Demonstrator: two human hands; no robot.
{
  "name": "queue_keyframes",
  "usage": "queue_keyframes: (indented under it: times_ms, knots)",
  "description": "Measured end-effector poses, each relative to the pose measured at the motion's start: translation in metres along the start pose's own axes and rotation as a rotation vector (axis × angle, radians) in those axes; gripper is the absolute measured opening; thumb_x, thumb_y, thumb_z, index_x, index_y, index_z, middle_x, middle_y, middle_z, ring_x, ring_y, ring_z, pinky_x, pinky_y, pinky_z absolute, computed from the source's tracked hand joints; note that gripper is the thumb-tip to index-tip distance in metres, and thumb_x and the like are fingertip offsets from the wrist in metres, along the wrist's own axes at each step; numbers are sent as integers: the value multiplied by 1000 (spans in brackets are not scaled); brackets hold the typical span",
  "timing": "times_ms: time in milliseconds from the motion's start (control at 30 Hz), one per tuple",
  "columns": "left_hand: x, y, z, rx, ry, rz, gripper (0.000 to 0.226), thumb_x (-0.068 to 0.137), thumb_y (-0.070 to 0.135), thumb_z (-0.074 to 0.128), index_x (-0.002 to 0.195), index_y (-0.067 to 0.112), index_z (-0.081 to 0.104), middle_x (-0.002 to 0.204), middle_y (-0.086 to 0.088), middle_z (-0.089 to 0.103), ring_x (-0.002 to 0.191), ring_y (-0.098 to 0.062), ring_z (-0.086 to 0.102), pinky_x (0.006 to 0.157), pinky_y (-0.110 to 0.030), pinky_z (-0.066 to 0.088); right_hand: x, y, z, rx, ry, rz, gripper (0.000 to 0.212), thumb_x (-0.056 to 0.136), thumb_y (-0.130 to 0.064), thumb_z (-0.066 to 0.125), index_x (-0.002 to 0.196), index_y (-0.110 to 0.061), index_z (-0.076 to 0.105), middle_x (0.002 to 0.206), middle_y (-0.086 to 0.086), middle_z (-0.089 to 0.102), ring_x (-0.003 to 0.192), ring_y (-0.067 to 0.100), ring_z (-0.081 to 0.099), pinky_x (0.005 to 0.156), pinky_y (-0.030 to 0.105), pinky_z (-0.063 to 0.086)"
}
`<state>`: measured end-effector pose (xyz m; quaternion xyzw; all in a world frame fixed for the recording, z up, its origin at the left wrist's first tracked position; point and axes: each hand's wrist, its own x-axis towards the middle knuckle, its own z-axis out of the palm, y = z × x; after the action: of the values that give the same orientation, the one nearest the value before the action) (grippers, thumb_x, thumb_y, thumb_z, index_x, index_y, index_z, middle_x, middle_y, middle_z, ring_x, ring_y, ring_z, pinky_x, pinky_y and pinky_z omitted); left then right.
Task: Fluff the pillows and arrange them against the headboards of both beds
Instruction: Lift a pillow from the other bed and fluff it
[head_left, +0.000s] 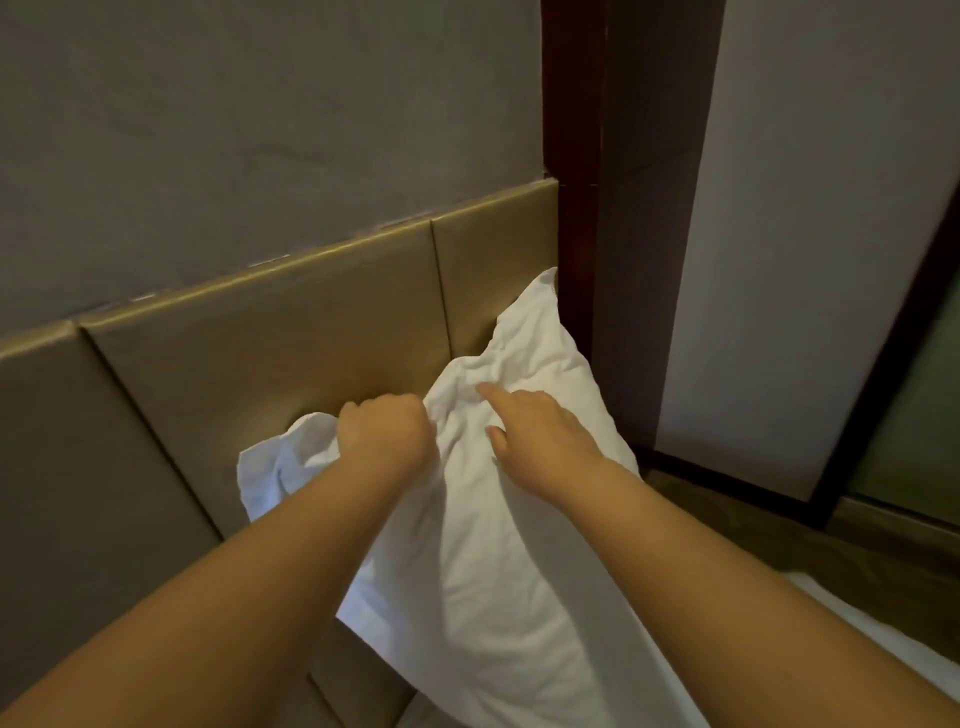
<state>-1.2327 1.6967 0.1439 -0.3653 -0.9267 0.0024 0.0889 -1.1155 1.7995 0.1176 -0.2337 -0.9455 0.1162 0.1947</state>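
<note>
- The pillow (493, 545) – white, in a creased case – stands on end at the right end of the headboard (260, 338). Its upper part leans against the tan padded panels, and its top right corner rises in a point just beside the headboard's right edge.
- The left hand (384, 428) is clenched into a fist at the pillow's upper edge, with the knuckles turned toward the headboard. It appears to bunch the case fabric inside the fist, though the fingertips are hidden on the far side, so the exact hold is hard to make out.
- To the left of that fist, the pillow's other upper corner sags lower, lying slack against the padding.
- The right hand (540, 431) lies flat on the pillow's front face near the top – released, not grasping. Its index finger (485, 391) is stretched straight along the cloth and the thumb (496, 439) is held apart below it.
- Both bare forearms reach in from the bottom edge of the view, and the pillow's long body runs down between them.
- Above the headboard is a plain grey wall (208, 130).
- A dark wooden post (623, 208) stands right against the headboard's right edge, with a pale panel (779, 208) beyond it.
- A strip of white bed sheet (841, 618) shows at the lower right, with dark floor (753, 525) past it.
</note>
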Motion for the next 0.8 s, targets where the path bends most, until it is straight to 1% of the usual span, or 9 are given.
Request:
queue_keyframes:
  times_ms: [100,167,233,300,400,467,567,700,800]
  knots:
    - [-6,-5,1,-222,106,127,20,91,28,52,103,13,50,92,-6,60,88,-29,60,70,-36,41,14,-24,8,95,-76,9,58,98,-22,38,146,-42,15,130,11,55,111,31,55,89,42,47]
    - [-12,-7,-1,-301,204,290,24,90,19,53,111,8,50,95,-9,62,86,-30,59,66,-36,39,26,-34,9,202,-152,49,53,95,-21,37,142,-43,25,127,10,57,107,31,57,88,40,49]
    - [-18,-11,-4,-293,281,392,14,90,15,53,103,10,52,96,-8,62,87,-28,58,66,-34,37,37,-40,4,154,-191,77,31,94,-21,38,124,-29,46,119,10,61,101,30,59,80,36,47]
    - [-22,-18,-7,-251,329,396,4,94,16,51,95,14,47,92,-6,58,84,-27,57,64,-34,37,43,-43,-5,58,-73,86,14,94,-13,38,105,-17,45,106,12,62,90,30,59,71,37,44]
    - [-16,-31,-14,-193,410,254,9,94,14,49,96,17,41,88,-3,46,79,-22,50,64,-31,34,49,-45,-4,104,111,141,22,96,-5,34,115,-11,42,101,16,60,82,31,55,72,41,47]
    - [-14,-40,-18,-26,465,215,19,91,12,52,109,17,45,99,-4,46,88,-21,46,70,-29,31,51,-51,5,255,69,106,36,95,-5,35,128,-19,37,118,13,59,99,30,58,85,43,50]
    - [-20,-51,-21,135,417,257,27,91,14,50,118,16,48,114,-5,48,101,-22,46,81,-30,35,45,-58,17,338,20,26,60,96,-5,40,146,-34,24,144,4,45,127,26,47,103,44,43]
    - [-54,-61,-27,79,500,357,15,75,16,68,89,17,61,87,-2,56,75,-21,49,65,-31,39,5,-70,13,238,101,130,54,95,-13,47,144,-29,29,141,2,48,124,24,51,100,40,47]
    - [-117,-67,-30,-12,366,370,11,86,22,58,96,20,54,95,0,53,79,-17,37,72,-31,36,-65,-96,6,95,-38,179,40,97,-22,49,136,-23,43,131,3,54,113,24,56,95,35,48]
